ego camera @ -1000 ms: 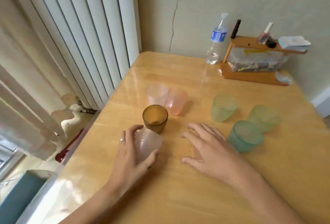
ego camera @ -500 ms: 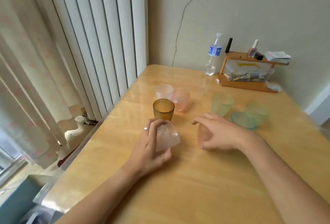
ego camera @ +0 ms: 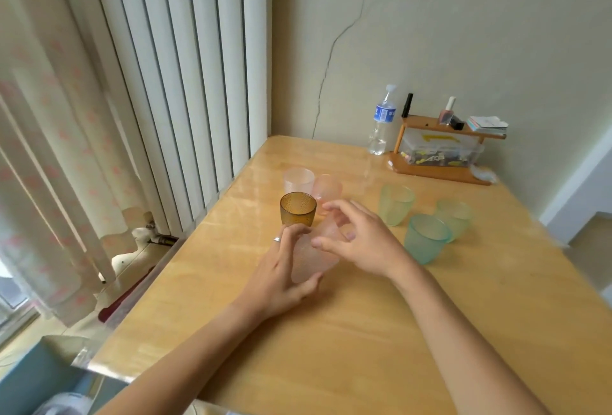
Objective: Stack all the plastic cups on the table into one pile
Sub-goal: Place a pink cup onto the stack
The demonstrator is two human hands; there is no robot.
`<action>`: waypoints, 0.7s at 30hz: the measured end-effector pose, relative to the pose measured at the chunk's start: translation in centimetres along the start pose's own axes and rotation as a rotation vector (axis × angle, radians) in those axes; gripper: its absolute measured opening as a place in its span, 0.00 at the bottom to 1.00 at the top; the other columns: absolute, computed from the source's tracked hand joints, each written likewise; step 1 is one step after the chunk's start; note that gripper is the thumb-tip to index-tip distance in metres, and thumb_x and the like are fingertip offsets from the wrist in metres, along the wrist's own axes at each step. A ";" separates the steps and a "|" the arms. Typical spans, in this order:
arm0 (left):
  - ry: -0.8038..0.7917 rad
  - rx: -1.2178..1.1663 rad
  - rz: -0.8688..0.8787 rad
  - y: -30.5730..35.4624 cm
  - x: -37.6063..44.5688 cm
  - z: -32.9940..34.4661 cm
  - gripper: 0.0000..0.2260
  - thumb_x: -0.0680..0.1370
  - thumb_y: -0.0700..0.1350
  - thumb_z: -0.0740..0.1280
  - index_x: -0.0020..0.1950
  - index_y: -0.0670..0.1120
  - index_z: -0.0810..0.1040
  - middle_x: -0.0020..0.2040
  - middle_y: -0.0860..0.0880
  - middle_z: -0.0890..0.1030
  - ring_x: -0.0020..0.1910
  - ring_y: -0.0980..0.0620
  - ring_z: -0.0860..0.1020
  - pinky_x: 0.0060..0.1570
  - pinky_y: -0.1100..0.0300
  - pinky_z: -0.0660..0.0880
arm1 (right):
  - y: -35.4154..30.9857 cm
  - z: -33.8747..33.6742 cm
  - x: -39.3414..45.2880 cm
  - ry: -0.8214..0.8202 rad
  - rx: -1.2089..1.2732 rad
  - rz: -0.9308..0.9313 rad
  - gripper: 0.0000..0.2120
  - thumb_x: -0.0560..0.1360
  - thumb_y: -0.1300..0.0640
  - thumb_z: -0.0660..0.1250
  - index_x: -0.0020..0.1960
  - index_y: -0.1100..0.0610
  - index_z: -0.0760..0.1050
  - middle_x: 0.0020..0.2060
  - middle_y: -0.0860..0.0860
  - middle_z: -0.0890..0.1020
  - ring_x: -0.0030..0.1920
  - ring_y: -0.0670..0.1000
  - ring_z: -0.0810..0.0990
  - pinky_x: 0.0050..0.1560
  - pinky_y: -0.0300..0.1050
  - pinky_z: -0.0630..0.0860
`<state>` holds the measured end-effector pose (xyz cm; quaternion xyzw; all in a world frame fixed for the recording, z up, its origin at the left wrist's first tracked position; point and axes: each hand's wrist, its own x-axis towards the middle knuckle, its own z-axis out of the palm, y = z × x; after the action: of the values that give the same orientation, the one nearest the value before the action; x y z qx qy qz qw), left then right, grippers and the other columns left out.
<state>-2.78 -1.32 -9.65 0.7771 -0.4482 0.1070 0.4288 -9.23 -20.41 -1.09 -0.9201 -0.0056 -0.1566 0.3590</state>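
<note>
My left hand [ego camera: 281, 269] grips a clear textured cup [ego camera: 311, 259] by its lower end and holds it tilted just above the table [ego camera: 331, 332]. My right hand [ego camera: 364, 239] curls over the cup's upper end, thumb and fingertips touching it. Just beyond the hands stands an amber cup [ego camera: 298, 209]. Behind it are a pale pink cup [ego camera: 298, 179] and a pink cup [ego camera: 328, 187], side by side. To the right stand two green cups [ego camera: 395, 202] [ego camera: 455, 219] and a teal cup [ego camera: 427, 239], all upright and apart.
A water bottle [ego camera: 382, 123] and a wooden desk organiser [ego camera: 440, 153] with small items stand at the back against the wall. Vertical blinds [ego camera: 185, 67] hang along the table's left edge. The floor drops away at the right.
My left hand lifted the clear cup off the table and tilted it. My right hand came off the table and closed in on the cup's upper end. The view rose and pulled back.
</note>
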 end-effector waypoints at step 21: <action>0.042 -0.242 -0.100 0.6 2.0 2.8 0.33 0.74 0.50 0.78 0.70 0.55 0.60 0.66 0.61 0.70 0.65 0.55 0.75 0.66 0.67 0.72 | 0.3 1.5 0.7 0.139 -0.153 -0.049 0.26 0.68 0.39 0.68 0.64 0.48 0.77 0.52 0.44 0.76 0.52 0.46 0.76 0.57 0.45 0.76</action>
<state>-2.70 -4.80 -9.89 0.7386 -0.4092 0.0469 0.5337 -8.10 -19.69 -2.12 -0.9313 0.0088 -0.2287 0.2835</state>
